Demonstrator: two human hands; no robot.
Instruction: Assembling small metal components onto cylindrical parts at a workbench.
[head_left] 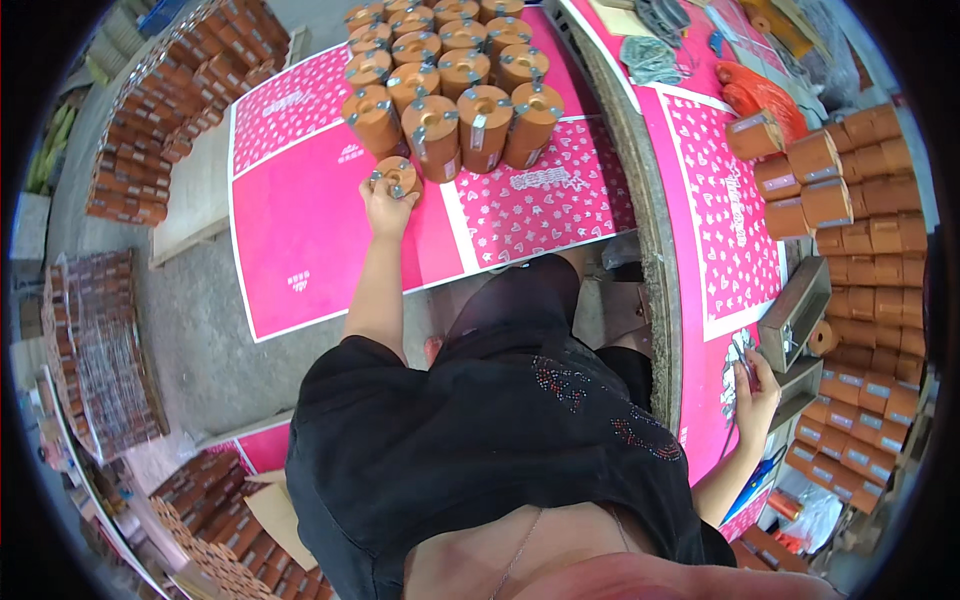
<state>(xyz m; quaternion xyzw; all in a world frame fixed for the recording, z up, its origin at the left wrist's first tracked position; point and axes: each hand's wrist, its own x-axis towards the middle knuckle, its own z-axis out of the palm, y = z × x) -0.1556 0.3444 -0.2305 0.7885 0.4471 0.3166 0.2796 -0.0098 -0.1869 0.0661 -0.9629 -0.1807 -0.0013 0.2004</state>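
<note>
Right hand (755, 392): near, at the table edge, fingers closed on a small metal part (742, 352). Left hand (388, 205): farther, arm extended, clamped over 1 orange coil (396, 175); axis upright, touching the front row of the coil cluster (450, 80) on pink sheet (300, 230).

small item in right hand (757, 392) too tiny to identify

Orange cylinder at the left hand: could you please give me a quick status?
Left hand gripping orange cylinder, beside upright cluster. Right hand on pink table edge. Nothing obstructing.
</note>
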